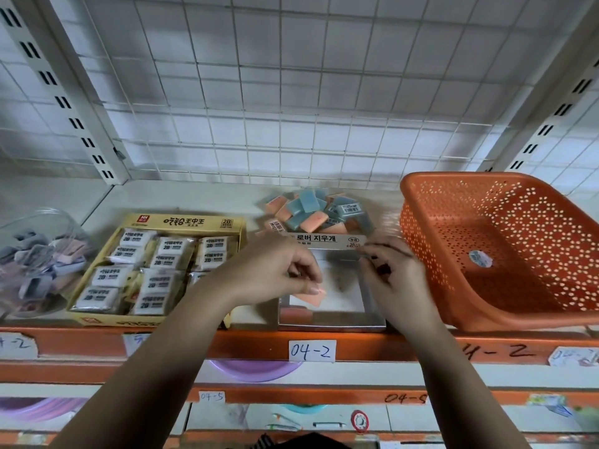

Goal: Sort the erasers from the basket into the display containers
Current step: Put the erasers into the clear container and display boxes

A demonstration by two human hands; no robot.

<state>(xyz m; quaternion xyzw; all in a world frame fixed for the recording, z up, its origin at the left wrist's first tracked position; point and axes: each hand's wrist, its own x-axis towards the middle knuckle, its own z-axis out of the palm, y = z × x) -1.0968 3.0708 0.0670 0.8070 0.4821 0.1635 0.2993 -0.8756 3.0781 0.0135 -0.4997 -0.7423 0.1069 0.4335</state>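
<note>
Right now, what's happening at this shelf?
A person is sorting erasers. Their left hand holds a pink eraser over the silver display box. The right hand hovers by the box's label flap, its grip too blurred to judge. A pile of pink and blue erasers sits behind the box. The orange basket shows no erasers.

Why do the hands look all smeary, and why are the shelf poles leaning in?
In the head view, the right hand is smeared by motion blur; the left hand pinching the pink eraser is a bit sharper. The shelf poles lean because of wide-angle distortion.
</note>
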